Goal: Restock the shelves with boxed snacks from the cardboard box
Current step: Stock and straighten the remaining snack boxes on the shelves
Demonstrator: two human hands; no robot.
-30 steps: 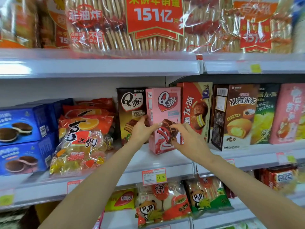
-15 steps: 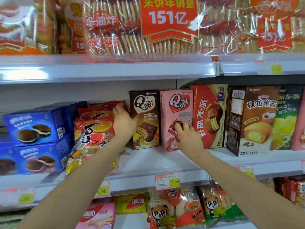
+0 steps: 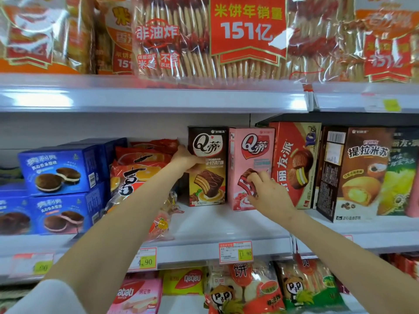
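Observation:
A brown Q-brand cake box (image 3: 209, 145) stands upright on the middle shelf (image 3: 226, 225). A pink Q-brand cake box (image 3: 251, 147) stands right beside it, touching on the right a red pie box (image 3: 294, 159). My left hand (image 3: 186, 160) grips the brown box's left edge, fingers behind it and thumb on its front. My right hand (image 3: 266, 192) presses bent fingertips against the lower front of the pink box without wrapping round it. The cardboard box is out of view.
Orange jelly bags (image 3: 136, 175) and blue sandwich-cookie boxes (image 3: 56, 171) fill the shelf to the left. A brown tiramisu box (image 3: 360, 173) and more boxes stand to the right. Rice cracker bags (image 3: 226, 37) overhang the upper shelf (image 3: 158, 98). Snack bags (image 3: 244, 288) sit below.
The pink box went from being held tilted at the shelf front to standing further back beside the brown box. My left hand left it and took the brown box's left edge.

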